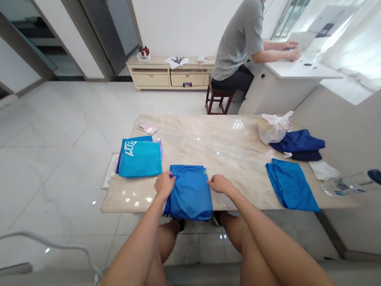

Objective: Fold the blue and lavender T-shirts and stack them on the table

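Note:
A blue folded garment (191, 191) lies at the near edge of the marble-look table, its lower part hanging slightly over the edge. At its left side, my left hand (165, 184) pinches the cloth between thumb and fingers. My right hand (220, 183) is closed on the opposite side, beside a small yellow-green mark. To the left rests a stack of folded cloth, with a turquoise piece (140, 160) bearing white lettering on top. Another blue cloth (291, 184) is loosely laid at the right.
A white plastic bag (274, 127), dark blue cloth (298, 142) and clear bottle (356, 183) occupy the table's right end. A phone (148, 128) lies at the far left corner. Beyond the table, a person (243, 31) sits on a stool (219, 99) at a white desk.

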A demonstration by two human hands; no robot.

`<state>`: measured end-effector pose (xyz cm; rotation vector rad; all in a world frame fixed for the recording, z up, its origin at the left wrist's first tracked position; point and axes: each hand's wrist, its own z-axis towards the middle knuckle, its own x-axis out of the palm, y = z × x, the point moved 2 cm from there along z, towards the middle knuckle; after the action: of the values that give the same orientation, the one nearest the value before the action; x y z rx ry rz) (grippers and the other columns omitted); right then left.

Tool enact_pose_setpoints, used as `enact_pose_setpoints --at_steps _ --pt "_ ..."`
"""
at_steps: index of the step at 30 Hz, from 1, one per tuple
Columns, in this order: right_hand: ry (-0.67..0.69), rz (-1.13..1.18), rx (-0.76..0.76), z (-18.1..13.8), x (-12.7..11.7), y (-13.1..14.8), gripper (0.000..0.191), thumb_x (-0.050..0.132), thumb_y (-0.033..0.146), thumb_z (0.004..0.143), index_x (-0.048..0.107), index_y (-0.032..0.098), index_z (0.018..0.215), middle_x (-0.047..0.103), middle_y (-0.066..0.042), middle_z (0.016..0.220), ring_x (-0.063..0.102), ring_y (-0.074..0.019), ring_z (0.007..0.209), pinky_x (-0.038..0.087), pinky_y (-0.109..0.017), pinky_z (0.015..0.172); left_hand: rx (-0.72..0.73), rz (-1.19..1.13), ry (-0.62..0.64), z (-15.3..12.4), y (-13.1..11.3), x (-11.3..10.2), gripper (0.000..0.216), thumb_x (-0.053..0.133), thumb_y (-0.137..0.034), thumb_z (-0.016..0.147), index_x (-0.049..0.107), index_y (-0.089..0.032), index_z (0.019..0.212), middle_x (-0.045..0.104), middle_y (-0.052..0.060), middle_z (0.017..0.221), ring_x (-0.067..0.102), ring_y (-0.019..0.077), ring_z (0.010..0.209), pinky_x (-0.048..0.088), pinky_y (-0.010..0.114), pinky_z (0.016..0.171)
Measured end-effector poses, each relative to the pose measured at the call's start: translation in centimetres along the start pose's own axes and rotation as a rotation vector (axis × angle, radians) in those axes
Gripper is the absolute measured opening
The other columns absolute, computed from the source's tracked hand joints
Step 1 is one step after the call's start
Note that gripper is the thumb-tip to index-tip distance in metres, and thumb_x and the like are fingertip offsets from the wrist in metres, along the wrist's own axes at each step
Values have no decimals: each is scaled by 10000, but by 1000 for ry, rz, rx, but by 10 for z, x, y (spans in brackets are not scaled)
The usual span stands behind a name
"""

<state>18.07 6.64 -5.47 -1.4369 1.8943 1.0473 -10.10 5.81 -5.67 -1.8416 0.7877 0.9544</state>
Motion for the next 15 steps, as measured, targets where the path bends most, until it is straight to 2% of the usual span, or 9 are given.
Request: enact_pose_setpoints --at_steps 2,4,6,8,10,13,15 --pt "-3 7 1 2 1 0 403 616 431 1060 835 124 1204 801 -228 1281 767 -332 1219 546 -346 992 37 -22 -24 4 -4 -5 220 707 -389 1000 834 -270 1135 847 97 1180 775 319 1136 562 361 926" --pt "-9 18 -2 4 3 -1 394 613 416 1061 827 124 1214 791 -232 1308 762 -330 1228 542 -346 999 74 -48 -60 8 -6 -9 297 602 -362 1063 799 -258 1261 823 94 1279 757 285 1196 555 345 998" --pt "-15 28 -3 6 5 -1 391 624 414 1053 820 119 1220 786 -235 1318 755 -327 1244 541 -337 1002 91 -58 -90 11 -4 -12 397 508 -291 1096 705 -216 1432 772 122 1400 722 255 1284 527 336 1081" --pt "-17 38 -1 7 6 -1 380 663 424 1029 824 119 1188 807 -227 1259 765 -318 1223 548 -317 980 89 -47 -86 10 2 -14 445 530 -275 1082 629 -165 1502 736 165 1445 698 258 1334 509 345 1119" --pt "-17 47 4 5 6 0 352 722 436 989 836 129 1117 836 -205 1134 792 -306 1148 561 -296 933 78 -16 -44 6 10 -15 445 650 -340 1029 654 -141 1428 752 199 1387 711 298 1309 525 367 1088" --pt "-34 59 10 1 7 4 300 825 439 900 843 158 1003 843 -156 945 821 -292 996 582 -282 836 63 42 63 -3 22 -13 384 854 -437 857 743 -179 1118 814 193 1181 762 366 1174 561 388 972" --pt "-61 65 9 -2 9 8 288 909 425 801 840 173 922 828 -126 843 823 -291 892 590 -284 770 57 68 129 -7 26 -11 374 941 -442 728 731 -214 938 833 167 1076 785 391 1103 569 384 904"
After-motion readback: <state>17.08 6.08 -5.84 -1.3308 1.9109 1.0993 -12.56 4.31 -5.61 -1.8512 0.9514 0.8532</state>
